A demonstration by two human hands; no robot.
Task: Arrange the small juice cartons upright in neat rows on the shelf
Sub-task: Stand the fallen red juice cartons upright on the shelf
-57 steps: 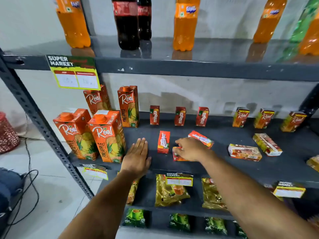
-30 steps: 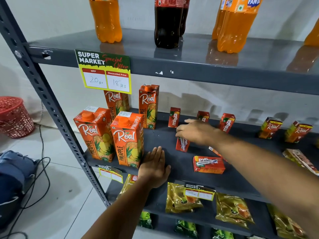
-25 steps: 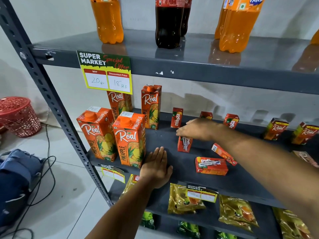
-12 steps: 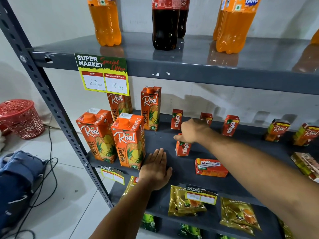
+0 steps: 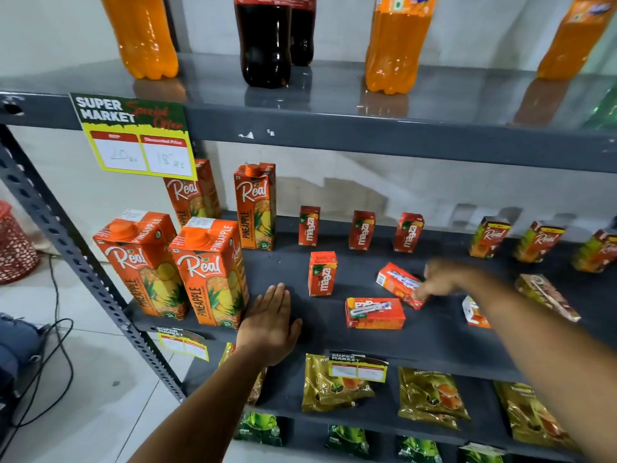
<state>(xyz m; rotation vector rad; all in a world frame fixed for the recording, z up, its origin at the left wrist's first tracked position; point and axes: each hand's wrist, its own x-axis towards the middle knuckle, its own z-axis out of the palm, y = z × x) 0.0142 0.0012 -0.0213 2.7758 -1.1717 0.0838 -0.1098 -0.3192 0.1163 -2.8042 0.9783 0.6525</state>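
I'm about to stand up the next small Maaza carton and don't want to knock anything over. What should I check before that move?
1. Right hand has a firm hold on the tilted carton: cannot tell, the hand is blurred.
2. Front-row upright carton stands straight: ok.
3. Free space beside it for the next carton: ok.
4. Flat carton out of the way: not ok, it lies right below the tilted one.
5. Left hand clear of the cartons: ok, flat on the shelf edge.
6. Back row of three Maaza cartons upright: ok.

Three upright cartons behind — two fallen cartons in front.
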